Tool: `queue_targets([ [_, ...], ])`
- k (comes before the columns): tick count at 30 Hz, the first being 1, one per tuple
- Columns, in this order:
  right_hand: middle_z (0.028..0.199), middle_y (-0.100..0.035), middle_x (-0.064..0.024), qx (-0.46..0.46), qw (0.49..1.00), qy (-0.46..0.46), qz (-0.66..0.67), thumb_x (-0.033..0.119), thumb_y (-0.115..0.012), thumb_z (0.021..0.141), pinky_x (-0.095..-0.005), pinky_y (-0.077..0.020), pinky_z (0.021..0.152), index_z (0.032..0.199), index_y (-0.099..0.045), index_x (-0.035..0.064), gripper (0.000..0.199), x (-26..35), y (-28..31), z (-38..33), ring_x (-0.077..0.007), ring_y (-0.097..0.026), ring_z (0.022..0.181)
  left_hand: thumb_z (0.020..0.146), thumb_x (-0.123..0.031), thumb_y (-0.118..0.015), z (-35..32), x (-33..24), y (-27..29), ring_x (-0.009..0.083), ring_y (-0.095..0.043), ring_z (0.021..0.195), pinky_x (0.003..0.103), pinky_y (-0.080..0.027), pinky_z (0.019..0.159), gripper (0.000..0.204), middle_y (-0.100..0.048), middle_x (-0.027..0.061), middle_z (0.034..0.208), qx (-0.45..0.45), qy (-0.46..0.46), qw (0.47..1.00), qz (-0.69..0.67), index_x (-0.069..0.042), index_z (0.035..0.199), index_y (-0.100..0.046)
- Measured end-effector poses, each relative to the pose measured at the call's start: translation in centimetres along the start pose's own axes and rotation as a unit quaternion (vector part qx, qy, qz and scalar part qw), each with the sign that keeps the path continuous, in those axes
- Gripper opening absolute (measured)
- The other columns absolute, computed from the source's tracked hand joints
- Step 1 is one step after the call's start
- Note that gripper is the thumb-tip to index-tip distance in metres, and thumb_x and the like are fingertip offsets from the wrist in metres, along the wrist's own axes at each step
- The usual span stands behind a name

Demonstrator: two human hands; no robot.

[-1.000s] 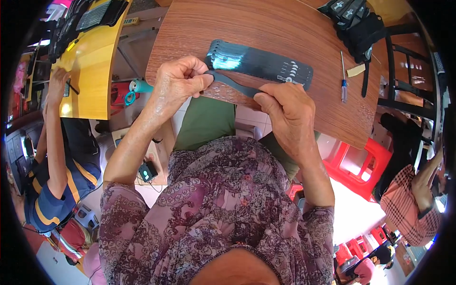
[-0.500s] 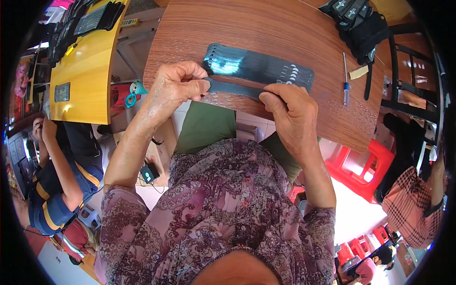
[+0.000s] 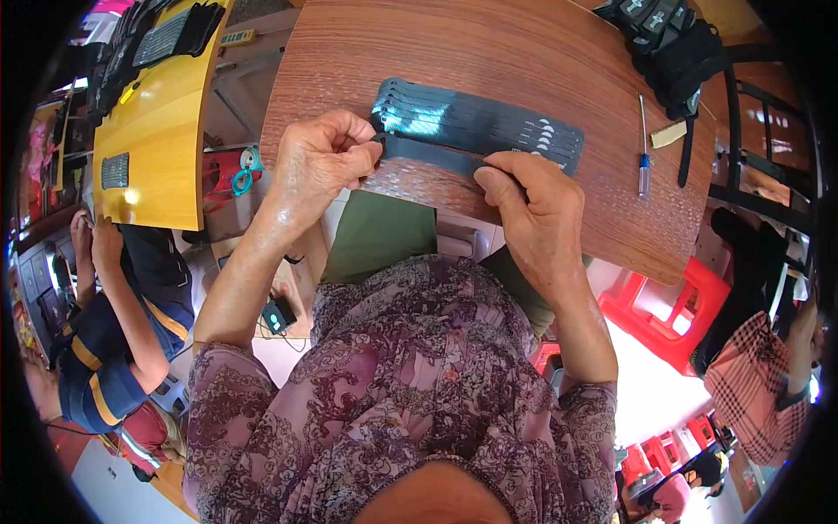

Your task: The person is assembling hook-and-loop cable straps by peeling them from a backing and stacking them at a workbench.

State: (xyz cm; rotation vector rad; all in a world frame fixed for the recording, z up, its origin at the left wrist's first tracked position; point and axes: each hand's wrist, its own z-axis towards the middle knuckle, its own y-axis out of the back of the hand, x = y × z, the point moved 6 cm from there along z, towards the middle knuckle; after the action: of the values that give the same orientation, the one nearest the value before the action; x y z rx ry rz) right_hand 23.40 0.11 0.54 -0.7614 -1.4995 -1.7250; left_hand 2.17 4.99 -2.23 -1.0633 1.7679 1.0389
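A dark strap (image 3: 428,154) lies flat along the near edge of the brown wooden table (image 3: 489,52). My left hand (image 3: 321,162) pinches its left end and my right hand (image 3: 532,203) presses down on its right end. Just behind it, several more dark straps (image 3: 480,122) with pale marks at their right ends lie side by side in a neat row, touching one another.
A blue-handled screwdriver (image 3: 643,157) and a small tan piece (image 3: 669,134) lie to the right. A heap of black straps (image 3: 668,39) sits at the far right corner. A yellow table (image 3: 166,131) and a seated person (image 3: 113,332) are to the left; red stools (image 3: 672,306) right.
The strap in my hands has come down from slightly raised to flat on the table, in line with the row. Both hands have moved a little forward with it.
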Motion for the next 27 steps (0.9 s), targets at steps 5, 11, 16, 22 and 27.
queue_targets([
  [5,0.074,-0.062,-0.0138,0.006,1.0,-0.005,0.021,0.01,-0.066,0.078,-0.0406,-0.0433,0.064,0.08,-0.063,0.0024,0.008,0.0,-0.2,0.0,-0.0325,-0.059,0.07,0.083,-0.009,-0.063,0.1,-0.4,0.3,0.0038,-0.05,0.054,0.019,-0.039,0.047,0.009,-0.058,0.0001,0.064,-0.043,0.012,0.997,0.064,0.0,0.083,-0.062],
  [11,0.074,-0.062,-0.0139,0.018,0.999,-0.012,0.037,0.01,-0.066,0.079,-0.0408,-0.0448,0.065,0.081,-0.063,0.002,0.008,0.3,-0.3,0.0,-0.0332,-0.059,0.07,0.081,-0.011,-0.064,1.0,-0.4,0.5,0.0036,-0.049,0.052,0.019,-0.038,0.045,0.012,-0.058,0.0006,0.062,-0.081,0.019,0.982,0.167,0.001,0.082,-0.063],
  [16,0.074,-0.062,-0.0141,0.012,0.999,0.01,0.05,0.009,-0.066,0.079,-0.0403,-0.045,0.064,0.081,-0.063,0.0016,0.009,0.7,-0.4,0.0,-0.0329,-0.059,0.069,0.071,-0.014,-0.065,1.4,-1.0,0.5,0.0162,-0.058,0.048,0.031,-0.045,0.049,0.015,-0.058,0.0106,0.052,-0.106,0.007,0.978,0.179,0.001,0.069,-0.063],
  [22,0.072,-0.062,-0.0134,0.017,0.998,0.002,0.067,0.009,-0.066,0.079,-0.0403,-0.0449,0.063,0.081,-0.063,0.0021,0.008,0.3,-0.4,0.1,-0.0323,-0.059,0.069,0.068,-0.014,-0.064,1.4,-1.3,0.6,0.0211,-0.06,0.049,0.033,-0.047,0.052,0.014,-0.059,0.0128,0.053,-0.109,-0.009,0.968,0.225,0.0,0.067,-0.063],
  [27,0.072,-0.062,-0.0132,0.017,0.996,-0.013,0.085,0.009,-0.067,0.079,-0.0396,-0.0446,0.062,0.08,-0.063,0.0021,0.008,-0.1,-0.5,0.3,-0.0319,-0.059,0.068,0.068,-0.014,-0.063,1.5,-1.5,0.3,0.0235,-0.061,0.051,0.035,-0.048,0.054,0.014,-0.059,0.014,0.053,-0.106,0.002,0.966,0.235,0.0,0.067,-0.063],
])
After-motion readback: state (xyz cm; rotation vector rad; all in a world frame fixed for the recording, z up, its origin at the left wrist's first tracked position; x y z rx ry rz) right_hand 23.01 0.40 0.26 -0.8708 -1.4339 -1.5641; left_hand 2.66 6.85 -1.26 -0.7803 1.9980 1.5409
